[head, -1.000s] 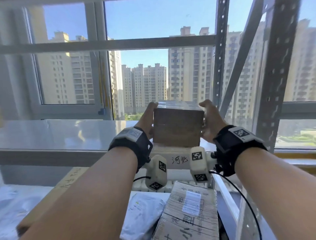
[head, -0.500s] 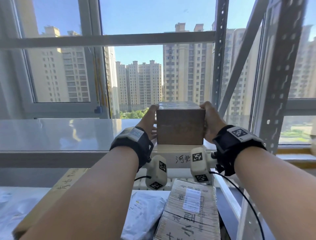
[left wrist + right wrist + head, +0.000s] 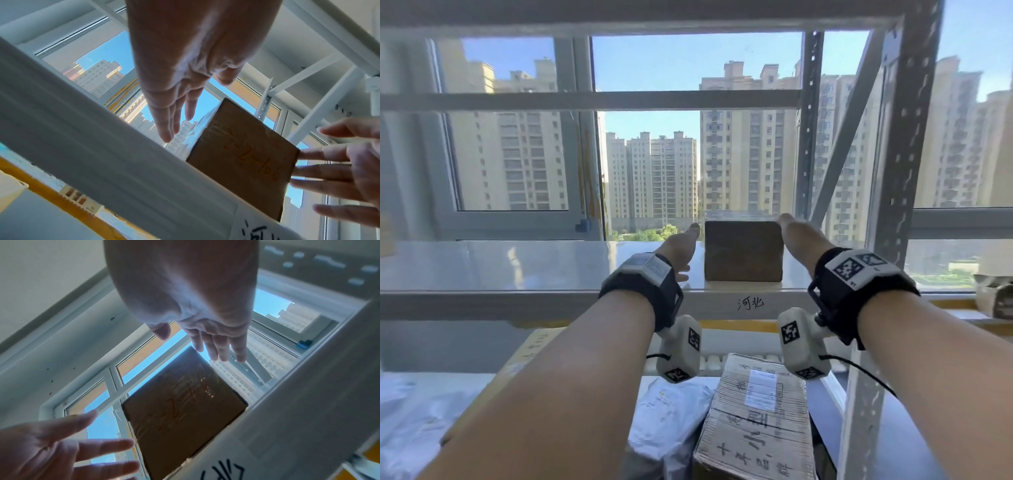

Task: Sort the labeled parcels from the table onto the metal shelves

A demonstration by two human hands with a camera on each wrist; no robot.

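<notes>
One brown parcel [image 3: 743,251] stands on the metal shelf [image 3: 517,263], near its front edge. Left hand [image 3: 678,247] and right hand [image 3: 800,236] flank it, fingers straight, gripping nothing. Two more parcels lie below.

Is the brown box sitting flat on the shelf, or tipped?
Flat. The brown box rests squarely on the shelf, with the left hand and right hand open beside it.
</notes>
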